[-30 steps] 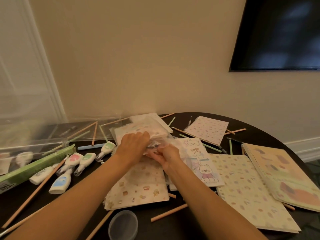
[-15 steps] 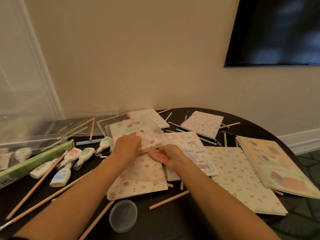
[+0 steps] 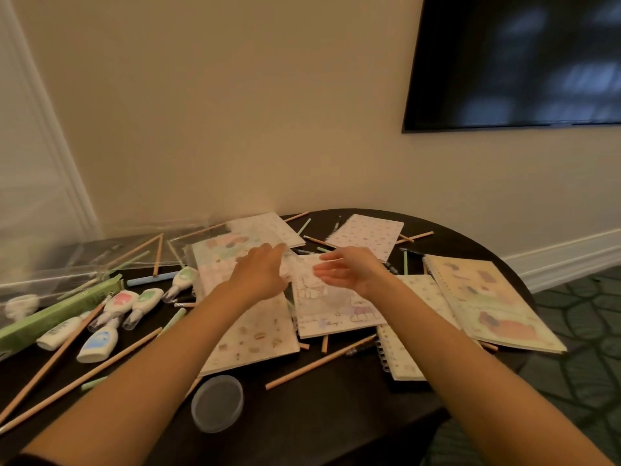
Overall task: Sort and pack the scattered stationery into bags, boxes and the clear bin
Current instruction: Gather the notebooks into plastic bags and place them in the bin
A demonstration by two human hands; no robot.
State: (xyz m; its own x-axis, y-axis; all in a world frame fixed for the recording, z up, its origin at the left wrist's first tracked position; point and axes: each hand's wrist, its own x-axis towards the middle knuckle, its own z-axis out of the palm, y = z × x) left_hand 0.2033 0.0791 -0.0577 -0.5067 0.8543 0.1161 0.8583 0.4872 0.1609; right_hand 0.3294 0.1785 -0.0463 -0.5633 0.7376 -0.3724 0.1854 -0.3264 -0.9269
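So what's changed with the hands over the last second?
Both hands let go of the clear bag of notebooks they were pinching. The left hand is open at its edge; the right hand drew away rightward, open above the bear notebook. The pencils, correction tapes and other notebooks stayed put.

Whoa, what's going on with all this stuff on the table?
A person is sorting stationery on the dark round table. Both bare hands are over the pile in the middle: the left hand by a pastel notebook in a clear plastic bag, the right hand open above a white notebook with cartoon drawings. Neither plainly grips anything. Wooden pencils and small white squeeze bottles lie scattered, not yet packed.
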